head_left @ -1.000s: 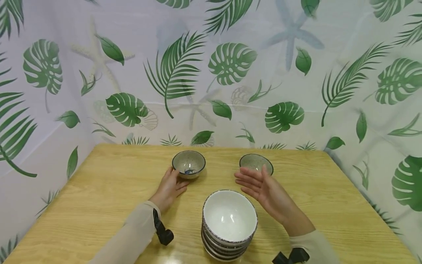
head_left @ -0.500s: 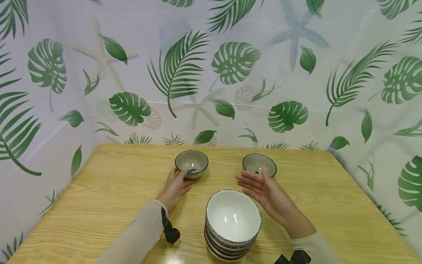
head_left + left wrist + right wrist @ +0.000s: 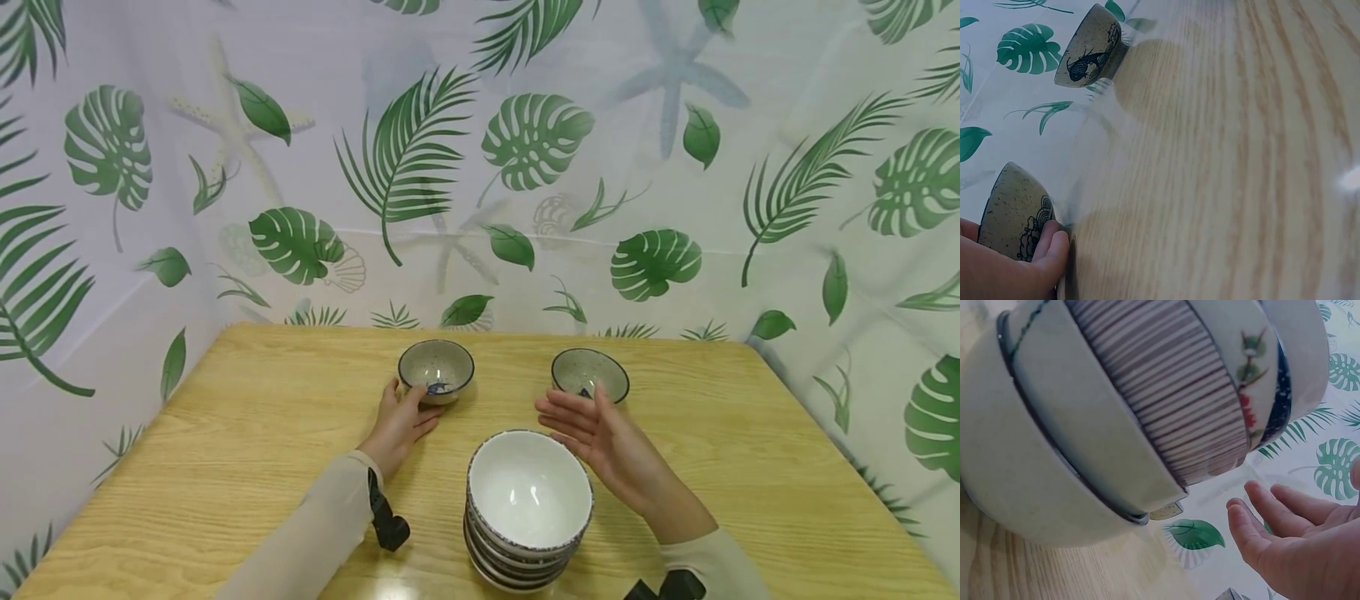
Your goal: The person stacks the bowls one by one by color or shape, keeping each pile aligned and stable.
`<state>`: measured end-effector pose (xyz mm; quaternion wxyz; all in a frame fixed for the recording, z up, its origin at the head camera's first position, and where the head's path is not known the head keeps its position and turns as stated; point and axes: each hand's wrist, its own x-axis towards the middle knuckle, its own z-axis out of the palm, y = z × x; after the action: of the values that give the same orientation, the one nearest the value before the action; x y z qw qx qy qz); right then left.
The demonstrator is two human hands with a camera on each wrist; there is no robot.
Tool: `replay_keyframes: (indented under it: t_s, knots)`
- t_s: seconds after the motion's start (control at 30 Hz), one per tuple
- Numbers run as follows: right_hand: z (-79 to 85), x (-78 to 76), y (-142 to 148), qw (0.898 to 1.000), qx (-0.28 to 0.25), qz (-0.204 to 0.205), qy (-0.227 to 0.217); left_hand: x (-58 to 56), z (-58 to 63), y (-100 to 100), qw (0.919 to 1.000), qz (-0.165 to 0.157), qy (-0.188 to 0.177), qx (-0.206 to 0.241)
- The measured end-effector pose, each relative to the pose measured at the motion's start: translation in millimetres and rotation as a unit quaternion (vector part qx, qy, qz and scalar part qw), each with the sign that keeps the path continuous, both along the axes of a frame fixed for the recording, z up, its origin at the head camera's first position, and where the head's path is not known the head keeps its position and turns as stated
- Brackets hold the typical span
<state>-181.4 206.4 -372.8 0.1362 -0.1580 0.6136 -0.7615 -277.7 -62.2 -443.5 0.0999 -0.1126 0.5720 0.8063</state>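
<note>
My left hand [image 3: 405, 429] holds the near-left side of a small speckled grey bowl [image 3: 437, 367] with a dark rim. In the left wrist view its fingers lie low on the wall of that bowl [image 3: 1013, 203], over a blue wave pattern. My right hand [image 3: 615, 450] is held up with straight fingers and nothing in it, beside a stack of larger bowls [image 3: 531, 496]. Behind it stands a second speckled bowl [image 3: 590, 371], partly covered by the fingertips; the left wrist view shows a fish drawn on this bowl [image 3: 1088, 62].
The stack stands upright at the front middle of the wooden table [image 3: 247, 467], white inside on top. From the right wrist, its bowls [image 3: 1160, 387] show mixed striped, plain and floral walls. A leaf-printed cloth [image 3: 562, 208] hangs along the back and sides.
The head view has shifted slightly, so the table scene sits a little further right. My left hand has moved slightly further onto its bowl; the right hand has stayed nearly still.
</note>
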Motion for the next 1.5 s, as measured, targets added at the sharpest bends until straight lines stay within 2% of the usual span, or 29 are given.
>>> replay_keyframes:
  t_s: [0.27,0.4,0.83,1.07,1.33,1.5]
  knots:
    - [-2.7,-2.0,2,0.999,-0.020,-0.006,-0.031,0.9,0.1,-1,1.0000,-0.002,0.003,0.000]
    - [-4.3,-1.8,2,0.999,-0.020,-0.005,-0.030,1.8,2.3,-3,0.9999,-0.010,0.003,-0.005]
    - [-6.7,-1.8,4,1.000,-0.014,-0.001,-0.019,-1.4,9.6,-5,0.9996,-0.005,-0.014,-0.023]
    - [-8.2,-0.4,4,1.000,-0.016,-0.002,-0.021,1.1,7.9,-8,0.9991,-0.021,-0.004,-0.037]
    - [-9.7,-0.5,4,0.999,-0.020,-0.001,-0.027,5.1,11.3,-10,0.9993,-0.021,0.007,-0.031]
    - [-11.0,-0.3,3,0.999,-0.025,-0.003,-0.030,6.6,12.7,-13,0.9987,-0.039,0.020,-0.025]
